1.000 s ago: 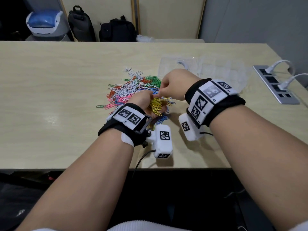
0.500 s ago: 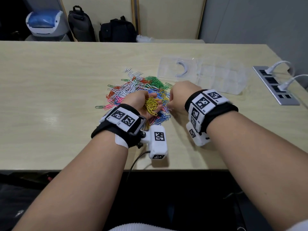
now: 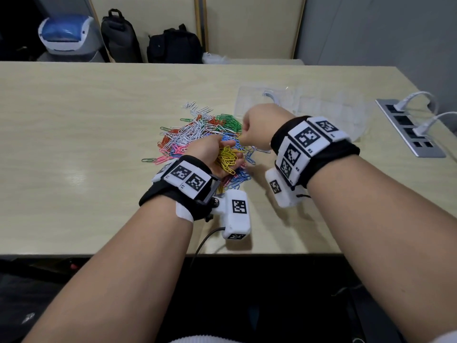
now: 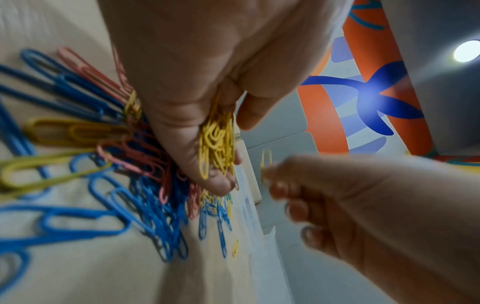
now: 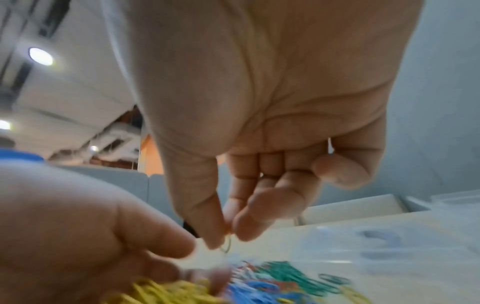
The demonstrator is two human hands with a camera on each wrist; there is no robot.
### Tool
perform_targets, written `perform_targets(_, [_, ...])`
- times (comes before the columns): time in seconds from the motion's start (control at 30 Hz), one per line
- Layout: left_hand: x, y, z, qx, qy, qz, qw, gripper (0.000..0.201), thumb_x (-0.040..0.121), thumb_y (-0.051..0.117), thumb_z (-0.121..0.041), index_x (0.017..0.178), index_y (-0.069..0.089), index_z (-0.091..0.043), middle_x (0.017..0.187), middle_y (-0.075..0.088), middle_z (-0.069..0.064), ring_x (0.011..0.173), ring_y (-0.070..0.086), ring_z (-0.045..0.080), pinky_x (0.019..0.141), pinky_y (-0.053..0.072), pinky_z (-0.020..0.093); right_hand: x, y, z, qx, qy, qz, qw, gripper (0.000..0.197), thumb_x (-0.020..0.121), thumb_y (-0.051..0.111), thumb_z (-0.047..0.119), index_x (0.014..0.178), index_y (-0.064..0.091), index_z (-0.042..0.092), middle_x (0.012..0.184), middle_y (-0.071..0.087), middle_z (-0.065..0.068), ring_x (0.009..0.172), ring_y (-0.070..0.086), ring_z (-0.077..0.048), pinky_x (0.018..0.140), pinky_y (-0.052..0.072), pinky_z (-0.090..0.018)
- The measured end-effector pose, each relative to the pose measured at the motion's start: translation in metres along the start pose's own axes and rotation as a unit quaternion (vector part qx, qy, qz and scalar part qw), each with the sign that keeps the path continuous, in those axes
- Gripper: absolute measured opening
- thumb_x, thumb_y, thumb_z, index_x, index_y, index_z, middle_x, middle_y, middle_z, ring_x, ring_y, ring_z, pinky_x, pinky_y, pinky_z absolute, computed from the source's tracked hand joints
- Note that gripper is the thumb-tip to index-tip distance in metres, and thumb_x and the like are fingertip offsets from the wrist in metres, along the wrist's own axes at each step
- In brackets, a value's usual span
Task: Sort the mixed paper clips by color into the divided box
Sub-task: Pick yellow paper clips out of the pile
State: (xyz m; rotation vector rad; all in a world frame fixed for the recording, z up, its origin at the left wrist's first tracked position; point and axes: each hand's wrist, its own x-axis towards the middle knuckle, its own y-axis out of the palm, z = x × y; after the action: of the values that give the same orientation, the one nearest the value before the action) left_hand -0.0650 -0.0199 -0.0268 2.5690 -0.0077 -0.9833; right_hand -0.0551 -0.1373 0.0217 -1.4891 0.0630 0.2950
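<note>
A heap of mixed paper clips (image 3: 197,134) in white, green, red, pink, blue and yellow lies mid-table. My left hand (image 3: 212,154) rests on the heap's near side and grips a bunch of yellow clips (image 3: 227,158), seen in the left wrist view as yellow clips (image 4: 217,142) in the palm. My right hand (image 3: 257,129) hovers just right of it, thumb and forefinger pinching a single yellow clip (image 5: 226,245), also the blurred yellow clip (image 4: 265,159). The clear divided box (image 3: 309,107) sits behind the right hand.
A power strip (image 3: 410,129) with two white plugs is set into the table at the right. Bags (image 3: 173,45) and a bin (image 3: 66,35) stand beyond the far edge. Wrist camera units (image 3: 236,214) hang near the table's front edge.
My right hand dipped toward the near side of the heap, then rose back up and away with one yellow clip pinched. The left hand stayed on the heap with its yellow bunch.
</note>
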Motion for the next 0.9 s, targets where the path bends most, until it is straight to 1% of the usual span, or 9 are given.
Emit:
perform_targets(0.13, [0.004,0.001,-0.001,-0.036,-0.004,0.018,0.999,0.029,0.103,0.033,-0.018,0.086,0.050,-0.002,0.058,0.059,0.015,0.051,0.059,0.022,0.064,0.049,0.032,0.004,-0.006,0.010,0.075,-0.045,-0.021,0.996,0.018,0.089,0.063,0.029,0.091,0.073,0.015,0.090,0.069,-0.002,0.084,0.060,-0.018,0.063,0.043,-0.026])
perform_targets(0.23, [0.004,-0.005,-0.004,-0.038,0.005,0.011,0.999,0.032,0.103,0.030,-0.018,0.083,0.051,-0.005,0.058,0.058,0.013,0.059,0.055,0.021,0.048,0.052,0.025,0.013,0.002,0.003,0.017,-0.007,-0.033,0.999,0.024,0.094,0.051,0.019,0.104,0.071,0.011,0.105,0.068,-0.007,0.097,0.062,-0.024,0.078,0.050,-0.030])
perform_targets(0.3, [0.003,-0.009,-0.005,-0.044,0.012,0.007,0.999,0.032,0.103,0.029,-0.017,0.084,0.052,-0.005,0.067,0.055,0.014,0.062,0.054,0.020,0.046,0.052,0.024,0.016,0.010,-0.005,-0.022,0.012,0.011,1.000,0.029,0.093,0.048,0.012,0.116,0.066,0.011,0.118,0.065,-0.010,0.107,0.061,-0.026,0.090,0.050,-0.032])
perform_targets(0.37, [0.003,-0.013,-0.006,-0.051,0.015,0.006,0.999,0.032,0.103,0.029,-0.017,0.085,0.052,-0.004,0.074,0.053,0.014,0.064,0.054,0.021,0.047,0.053,0.025,0.019,0.021,-0.016,-0.049,0.021,0.057,0.997,0.033,0.090,0.054,0.011,0.121,0.064,0.014,0.123,0.063,-0.010,0.111,0.059,-0.027,0.093,0.048,-0.031])
perform_targets(0.57, [0.001,-0.012,-0.007,-0.028,0.019,0.002,0.999,0.032,0.103,0.032,-0.017,0.086,0.056,-0.004,0.076,0.055,0.015,0.064,0.057,0.021,0.048,0.054,0.025,0.025,0.025,-0.030,-0.040,0.071,0.012,0.997,0.027,0.086,0.054,0.007,0.109,0.068,0.013,0.110,0.068,-0.008,0.103,0.062,-0.028,0.084,0.051,-0.030])
perform_targets(0.67, [-0.001,-0.009,-0.009,-0.016,0.016,0.001,1.000,0.032,0.103,0.031,-0.017,0.088,0.056,-0.004,0.076,0.056,0.016,0.064,0.056,0.022,0.048,0.054,0.025,0.028,0.027,-0.027,-0.026,0.059,-0.013,0.998,0.021,0.086,0.059,0.013,0.104,0.070,0.014,0.104,0.069,-0.006,0.099,0.064,-0.026,0.084,0.053,-0.032])
perform_targets(0.77, [-0.002,-0.008,-0.008,-0.015,0.015,0.007,1.000,0.032,0.104,0.030,-0.018,0.089,0.055,-0.004,0.076,0.055,0.015,0.064,0.056,0.021,0.048,0.053,0.024,0.027,0.035,-0.023,-0.030,0.066,-0.005,0.997,0.016,0.085,0.059,0.012,0.095,0.071,0.013,0.097,0.069,-0.006,0.090,0.064,-0.026,0.075,0.051,-0.028])
perform_targets(0.83, [-0.002,-0.008,-0.008,-0.014,0.014,0.007,1.000,0.032,0.104,0.030,-0.018,0.088,0.054,-0.004,0.075,0.055,0.015,0.065,0.056,0.021,0.048,0.054,0.024,0.025,0.036,-0.023,-0.050,0.068,-0.007,0.996,0.010,0.086,0.057,0.011,0.081,0.065,0.010,0.084,0.065,-0.007,0.079,0.058,-0.027,0.067,0.045,-0.027])
perform_targets(0.9, [-0.002,-0.008,-0.008,-0.013,0.012,0.006,1.000,0.034,0.104,0.030,-0.019,0.087,0.055,-0.004,0.075,0.055,0.015,0.065,0.056,0.021,0.048,0.053,0.024,0.020,0.033,-0.024,-0.062,0.066,-0.004,0.996,0.025,0.090,0.055,0.015,0.065,0.051,0.011,0.070,0.054,-0.006,0.075,0.052,-0.027,0.065,0.040,-0.028])
